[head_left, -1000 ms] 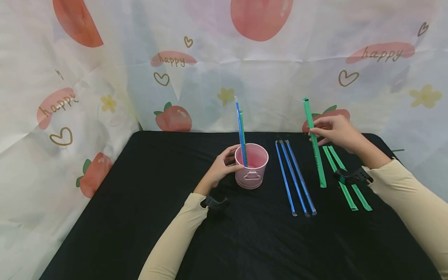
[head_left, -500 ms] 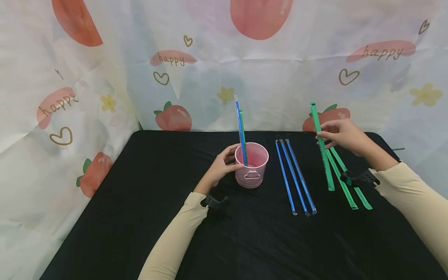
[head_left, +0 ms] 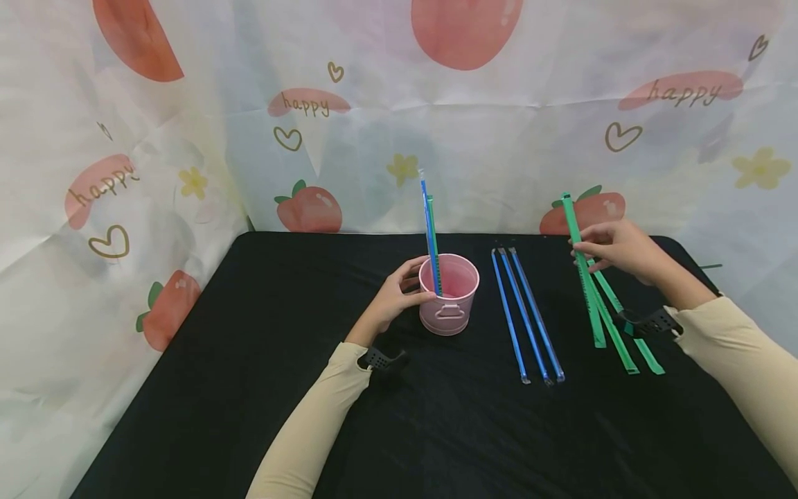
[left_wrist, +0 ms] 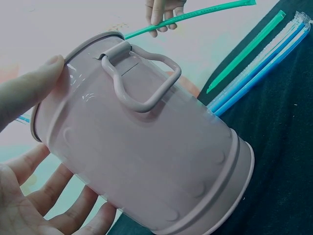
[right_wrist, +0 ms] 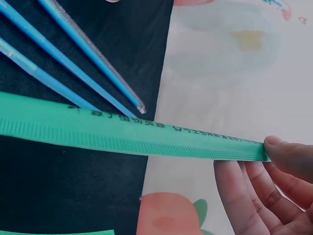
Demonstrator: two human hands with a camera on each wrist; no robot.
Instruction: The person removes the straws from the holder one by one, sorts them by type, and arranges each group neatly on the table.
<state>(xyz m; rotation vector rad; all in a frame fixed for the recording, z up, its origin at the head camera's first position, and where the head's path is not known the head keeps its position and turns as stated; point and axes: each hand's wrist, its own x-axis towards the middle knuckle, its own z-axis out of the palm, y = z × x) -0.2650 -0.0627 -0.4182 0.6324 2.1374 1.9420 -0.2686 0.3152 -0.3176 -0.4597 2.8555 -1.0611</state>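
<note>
My left hand [head_left: 394,299] holds a small pink metal bucket [head_left: 450,317], thumb on its rim and fingers around its side. Inside the bucket lean a blue straw [head_left: 427,215] and a green-wrapped straw [head_left: 435,239]; their lower ends are hidden. Between thumb and fingers, my right hand [head_left: 617,249] pinches another green-wrapped straw [head_left: 589,298] near its upper part. Dark printing and a crimped seam show on that wrapper [right_wrist: 132,129] in the right wrist view. Whether its lower end touches the table, I cannot tell.
Three blue straws [head_left: 526,319] in clear wrappers lie between bucket and right hand. Two green-wrapped straws [head_left: 617,339] lie under the right wrist. Black cloth [head_left: 436,416] covers the table, and a printed white curtain [head_left: 486,152] hangs along its back and left.
My right hand has moved right and slightly down with the green-wrapped straw, closer to the two lying green ones. The left hand and bucket have stayed put.
</note>
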